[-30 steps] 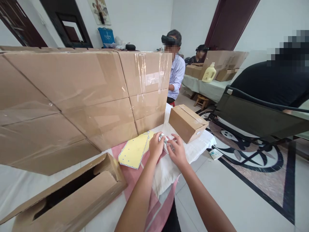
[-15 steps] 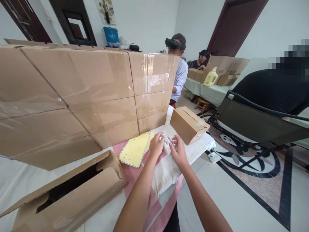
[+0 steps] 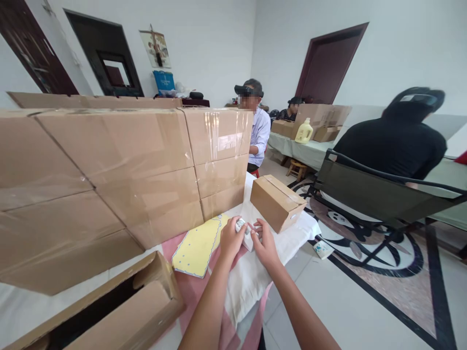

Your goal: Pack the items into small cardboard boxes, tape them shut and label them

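Both of my hands are together over the near edge of the cloth-covered table. My left hand (image 3: 230,239) curls round the left end of a small white box (image 3: 248,240) with faint grey marks on its top. At the other side, my right hand (image 3: 265,242) has its thumb against the box, with its fingers bent above it. What is under the fingers is partly hidden. A yellow card with a wavy blue border (image 3: 199,248) lies just left of my left hand, on pink and white cloth. Beyond my right hand sits a closed brown carton (image 3: 275,201).
A wall of taped cardboard boxes (image 3: 146,160) stands along the left and back of the table. An open, long carton (image 3: 120,316) lies front left. Other people sit further back, one in a folding chair (image 3: 375,194) at right. A yellow jug (image 3: 303,131) stands on another table.
My view has tilted up, so the room appears lower in the picture. Both hands stay at the small white box, with only slight finger movement.
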The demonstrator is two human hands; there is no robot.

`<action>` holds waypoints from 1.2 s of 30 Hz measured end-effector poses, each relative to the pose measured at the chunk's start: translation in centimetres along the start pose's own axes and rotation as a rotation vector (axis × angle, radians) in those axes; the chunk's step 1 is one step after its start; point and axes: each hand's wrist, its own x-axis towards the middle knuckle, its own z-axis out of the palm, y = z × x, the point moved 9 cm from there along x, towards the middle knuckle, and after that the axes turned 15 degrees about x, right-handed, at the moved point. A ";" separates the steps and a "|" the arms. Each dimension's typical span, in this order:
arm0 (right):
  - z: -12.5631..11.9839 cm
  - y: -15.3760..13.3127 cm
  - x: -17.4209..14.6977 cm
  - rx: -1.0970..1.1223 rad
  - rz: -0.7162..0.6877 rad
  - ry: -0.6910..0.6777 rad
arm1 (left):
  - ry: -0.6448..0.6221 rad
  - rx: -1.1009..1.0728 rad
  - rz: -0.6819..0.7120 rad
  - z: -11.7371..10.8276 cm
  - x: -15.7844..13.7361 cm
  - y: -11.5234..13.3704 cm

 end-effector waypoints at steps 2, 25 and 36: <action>0.0 0.0 0.0 0.005 0.005 -0.003 | 0.003 0.002 -0.002 0.0 0.0 -0.1; 0.7 0.3 3.1 -0.141 0.285 -0.127 | 0.012 -0.002 -0.002 0.4 0.0 -0.4; 1.1 1.7 4.0 -0.159 0.676 -0.224 | -0.015 0.015 -0.013 0.7 -0.1 -0.6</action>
